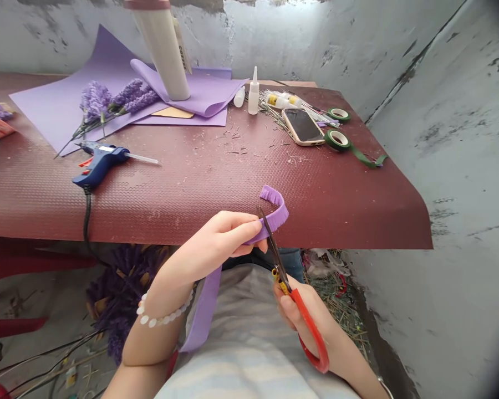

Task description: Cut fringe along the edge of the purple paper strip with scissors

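Note:
My left hand (228, 235) pinches a long purple foam strip (205, 310) between thumb and fingers, just over the table's front edge. One end of the strip curls away beyond my fingertips, with a fringe of short cuts along its edge; the other end hangs down over my lap. In my right hand (311, 313) are red-handled scissors (310, 327), my fingers in the loops. Their dark blades meet the strip right beside my left fingertips. How far apart the blades are is hard to make out.
On the maroon-covered table (191, 194) lie a blue glue gun (102, 163), purple foam sheets (128, 119) with lavender stems (116, 102), and a white tumbler (162, 50). Farther right are a glue bottle (253, 97), wires, a phone (303, 126) and green tape rolls (336, 139). A wall borders the right.

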`<state>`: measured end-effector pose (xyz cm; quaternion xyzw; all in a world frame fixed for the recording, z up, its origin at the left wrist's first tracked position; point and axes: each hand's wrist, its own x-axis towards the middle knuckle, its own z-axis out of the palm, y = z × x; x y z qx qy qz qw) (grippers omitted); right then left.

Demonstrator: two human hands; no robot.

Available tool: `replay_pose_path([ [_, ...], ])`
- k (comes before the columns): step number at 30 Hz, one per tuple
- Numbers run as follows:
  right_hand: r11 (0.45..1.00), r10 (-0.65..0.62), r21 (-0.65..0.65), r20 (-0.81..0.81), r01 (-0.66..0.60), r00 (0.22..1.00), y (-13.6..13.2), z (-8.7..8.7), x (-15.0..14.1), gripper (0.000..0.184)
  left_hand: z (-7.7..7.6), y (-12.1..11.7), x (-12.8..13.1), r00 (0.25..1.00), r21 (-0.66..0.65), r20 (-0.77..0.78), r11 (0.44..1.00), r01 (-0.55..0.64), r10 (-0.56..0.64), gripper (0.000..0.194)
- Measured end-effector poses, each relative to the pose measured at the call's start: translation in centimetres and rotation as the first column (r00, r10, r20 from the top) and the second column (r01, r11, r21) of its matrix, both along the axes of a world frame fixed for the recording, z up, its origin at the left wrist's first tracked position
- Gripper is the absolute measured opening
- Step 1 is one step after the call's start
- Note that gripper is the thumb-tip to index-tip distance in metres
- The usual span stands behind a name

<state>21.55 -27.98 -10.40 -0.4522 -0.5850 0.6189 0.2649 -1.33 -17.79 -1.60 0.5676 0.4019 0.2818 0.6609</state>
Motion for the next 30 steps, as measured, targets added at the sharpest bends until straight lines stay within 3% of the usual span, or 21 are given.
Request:
replay_pose_path([
  [20, 0.999, -0.003, -0.053, -0.022, 0.002, 1.0, -0.07, -0.06, -0.33, 0.063, -0.18, 0.04, 0.49, 0.999, 0.029, -0.015, 0.998, -0.049, 0.049, 0.049],
  [25, 0.999, -0.025, -0.047, -0.01, 0.025, 1.0, 0.21, 0.12, -0.51, 0.074, -0.25, 0.04, 0.47, 0.999, 0.035, 0.025, 0.999, -0.039, 0.038, 0.049],
  [30, 1.0, -0.003, 0.017, -0.013, 0.003, 1.0, 0.47, -0.16, 0.12, 0.087, -0.27, -0.47, 0.08, 0.997, 0.018, 0.071, 0.999, -0.031, 0.03, 0.037],
])
